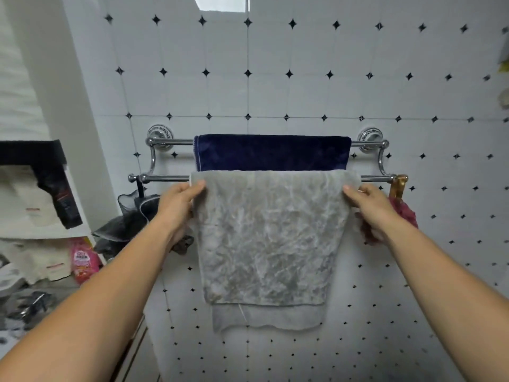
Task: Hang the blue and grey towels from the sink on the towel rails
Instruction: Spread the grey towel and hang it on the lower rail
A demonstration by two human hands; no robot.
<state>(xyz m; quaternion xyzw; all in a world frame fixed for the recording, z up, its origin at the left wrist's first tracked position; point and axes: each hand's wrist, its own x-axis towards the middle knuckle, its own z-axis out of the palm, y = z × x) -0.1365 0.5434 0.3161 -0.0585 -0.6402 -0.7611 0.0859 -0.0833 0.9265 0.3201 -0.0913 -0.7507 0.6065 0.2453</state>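
A dark blue towel (272,153) hangs folded over the back chrome rail (176,142) on the tiled wall. A grey towel (268,238) is draped over the front, lower rail (165,178), its front layer shorter than the back layer. My left hand (179,202) pinches the grey towel's upper left edge just below the rail. My right hand (369,205) pinches its upper right edge. Both arms reach forward from the bottom corners.
A black mesh sponge (132,213) hangs from the front rail's left end, a red one (405,213) on a gold hook at its right end. Shelves at left hold a black bottle (64,199) and a pink pack (82,260). A counter edge lies lower left.
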